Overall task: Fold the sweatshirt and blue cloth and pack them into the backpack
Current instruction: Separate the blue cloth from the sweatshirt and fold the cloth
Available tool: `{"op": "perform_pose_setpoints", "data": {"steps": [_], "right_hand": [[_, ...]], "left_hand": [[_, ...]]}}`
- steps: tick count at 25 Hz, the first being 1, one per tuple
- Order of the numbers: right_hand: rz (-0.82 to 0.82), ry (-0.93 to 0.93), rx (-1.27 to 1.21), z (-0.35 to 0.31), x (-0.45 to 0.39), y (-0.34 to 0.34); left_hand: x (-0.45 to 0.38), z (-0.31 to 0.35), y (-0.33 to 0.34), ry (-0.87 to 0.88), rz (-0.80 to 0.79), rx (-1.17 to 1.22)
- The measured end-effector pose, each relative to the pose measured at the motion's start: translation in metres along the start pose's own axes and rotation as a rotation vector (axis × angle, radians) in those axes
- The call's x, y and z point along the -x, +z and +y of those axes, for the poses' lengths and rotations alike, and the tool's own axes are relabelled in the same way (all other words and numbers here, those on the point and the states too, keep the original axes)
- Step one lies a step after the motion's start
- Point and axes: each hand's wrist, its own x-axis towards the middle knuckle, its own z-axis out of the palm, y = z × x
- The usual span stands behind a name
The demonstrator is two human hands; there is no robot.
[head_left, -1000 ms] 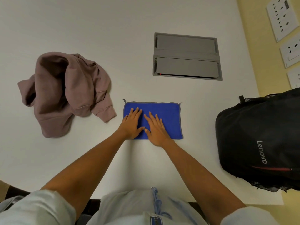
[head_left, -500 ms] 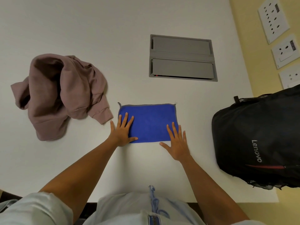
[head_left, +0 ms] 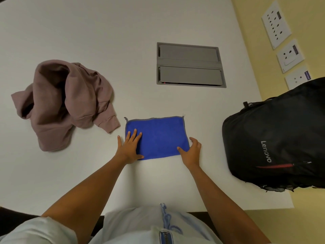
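Note:
A blue cloth (head_left: 158, 136), folded to a small rectangle with a grey hem, lies flat on the white table (head_left: 91, 32) in front of me. My left hand (head_left: 130, 148) presses flat on its left end with straight fingers. My right hand (head_left: 190, 152) is at the cloth's near right corner, thumb on top and fingers curled at the right edge, pinching it. A crumpled mauve sweatshirt (head_left: 66, 99) lies unfolded to the left, one cuff close to the cloth. A black Lenovo backpack (head_left: 281, 138) lies at the table's right edge; its opening is not visible.
A grey recessed cable hatch (head_left: 190, 65) is set into the table behind the cloth. White wall sockets (head_left: 276, 23) are on the yellow wall at the right. The table's near edge runs just in front of my body.
Both hands slid apart from the cloth's middle to its ends. The right hand went from flat at the right edge to curled fingers with the thumb on the corner.

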Motion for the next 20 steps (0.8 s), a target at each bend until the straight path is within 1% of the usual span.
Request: {"op": "perform_pose_setpoints", "data": {"steps": [2,5,8,10,12,14,16,18,20], "right_hand": [[0.008,0.107,-0.016,-0.005,0.004,0.002],[-0.068,0.236,-0.127,-0.009,0.008,0.003],[-0.128,0.209,-0.081,-0.01,0.007,0.005],[-0.122,0.187,-0.086,-0.013,0.008,0.005],[-0.105,0.199,-0.133,-0.016,0.009,0.005],[-0.096,0.204,-0.175,-0.022,0.01,0.006],[-0.098,0.157,-0.168,-0.029,0.012,0.008],[-0.119,0.087,-0.156,-0.041,0.016,0.011],[-0.155,0.009,-0.136,-0.054,0.02,0.015]], "left_hand": [[0.004,-0.001,-0.002,-0.005,-0.005,-0.01],[0.011,0.001,0.0,0.0,0.028,-0.016],[0.018,0.002,0.003,0.058,0.099,-0.009],[0.022,0.0,0.006,0.112,0.13,0.014],[0.027,-0.003,0.009,0.134,0.126,0.056],[0.029,-0.004,0.01,0.097,0.089,0.144],[0.029,0.002,0.005,0.023,0.075,0.269],[0.026,0.015,-0.006,-0.029,0.127,0.417],[0.025,0.03,-0.021,-0.039,0.184,0.632]]}}
